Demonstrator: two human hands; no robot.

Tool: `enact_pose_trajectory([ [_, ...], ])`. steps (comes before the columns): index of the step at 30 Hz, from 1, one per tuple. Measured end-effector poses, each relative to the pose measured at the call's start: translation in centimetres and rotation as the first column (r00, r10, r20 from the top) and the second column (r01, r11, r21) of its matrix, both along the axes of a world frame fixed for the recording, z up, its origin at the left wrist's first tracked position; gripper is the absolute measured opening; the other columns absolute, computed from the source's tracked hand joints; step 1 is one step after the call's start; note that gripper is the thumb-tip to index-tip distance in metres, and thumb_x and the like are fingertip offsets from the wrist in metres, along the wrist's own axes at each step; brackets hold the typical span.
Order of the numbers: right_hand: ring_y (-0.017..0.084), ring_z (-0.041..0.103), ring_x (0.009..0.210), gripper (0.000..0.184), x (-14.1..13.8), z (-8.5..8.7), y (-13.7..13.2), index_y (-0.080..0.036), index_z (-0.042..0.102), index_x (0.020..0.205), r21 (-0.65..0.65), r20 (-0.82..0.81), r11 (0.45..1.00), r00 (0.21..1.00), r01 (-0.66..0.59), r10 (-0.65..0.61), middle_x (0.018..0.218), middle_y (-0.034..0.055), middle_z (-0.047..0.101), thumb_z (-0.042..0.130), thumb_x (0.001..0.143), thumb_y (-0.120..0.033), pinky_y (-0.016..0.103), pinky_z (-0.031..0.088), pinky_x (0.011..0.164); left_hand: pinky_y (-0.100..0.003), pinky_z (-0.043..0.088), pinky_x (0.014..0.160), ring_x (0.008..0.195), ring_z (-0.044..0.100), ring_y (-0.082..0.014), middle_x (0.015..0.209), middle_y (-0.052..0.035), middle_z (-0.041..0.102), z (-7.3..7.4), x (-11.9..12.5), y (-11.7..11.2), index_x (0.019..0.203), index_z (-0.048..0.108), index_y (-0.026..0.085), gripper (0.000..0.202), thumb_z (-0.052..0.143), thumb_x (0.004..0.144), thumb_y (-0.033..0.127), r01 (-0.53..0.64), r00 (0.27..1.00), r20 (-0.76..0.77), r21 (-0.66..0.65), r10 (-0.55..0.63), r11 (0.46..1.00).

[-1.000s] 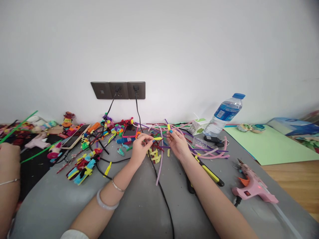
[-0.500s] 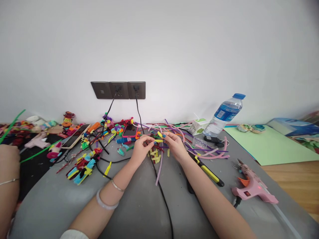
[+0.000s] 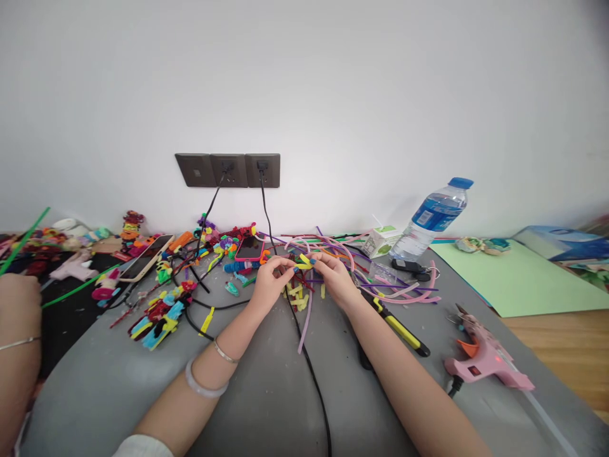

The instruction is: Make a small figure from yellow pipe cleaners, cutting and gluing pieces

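- Head view, middle: the left hand (image 3: 272, 283) has its thumb and forefinger pressed together at the tips, pinching one of two small yellow pieces (image 3: 304, 265).
- The right hand (image 3: 333, 278) comes in from the other side, its thumb and forefinger pinching the other piece. The two pieces sit between the hands, above the far part of the bench (image 3: 266, 406); whether they touch, I cannot tell.
- Just below them on the bench lies a loose heap of pale yellow bits (image 3: 298, 299), with a lilac strip (image 3: 306, 327) and a black cable (image 3: 311, 371) running towards the near side.
- Right of the hands, pink and purple strips lie tangled; yellow-and-black pliers (image 3: 402, 333) lie partly behind the right forearm.
- Farther right are a drink carton (image 3: 380, 242), a tilted water bottle (image 3: 431, 219) and a black key fob (image 3: 405, 266); a pink glue gun (image 3: 490, 363) lies nearer.
- Left, a multicoloured fuzzy figure (image 3: 162, 315) lies near a pale-edged phone (image 3: 146, 258).
- At the far left edge is another person's arm (image 3: 19, 355); its fingers are hidden, so their state cannot be told.
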State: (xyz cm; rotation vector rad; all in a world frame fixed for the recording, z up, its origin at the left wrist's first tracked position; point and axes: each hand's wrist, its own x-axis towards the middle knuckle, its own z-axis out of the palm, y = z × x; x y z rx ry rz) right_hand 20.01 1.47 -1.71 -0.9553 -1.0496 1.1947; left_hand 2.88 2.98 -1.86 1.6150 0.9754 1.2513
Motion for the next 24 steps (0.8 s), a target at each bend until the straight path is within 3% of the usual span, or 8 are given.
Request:
enact_pose_trajectory([
  [24, 0.024, 0.06, 0.1, 0.02, 0.12, -0.31, -0.21, -0.023, 0.067, 0.068, -0.018, 0.038, 0.996, 0.996, -0.084, 0.084, 0.104, 0.0029, 0.071, 0.076, 0.071, -0.04, 0.036, 0.039, 0.094, -0.026, 0.048, 0.064, 0.076, 0.061, -0.0162, 0.087, -0.0062, 0.066, -0.18, -0.03, 0.23, 0.082, 0.069, 0.016, 0.018, 0.069, 0.077, 0.034, 0.016, 0.999, 0.04, -0.021, -0.016, 1.0],
])
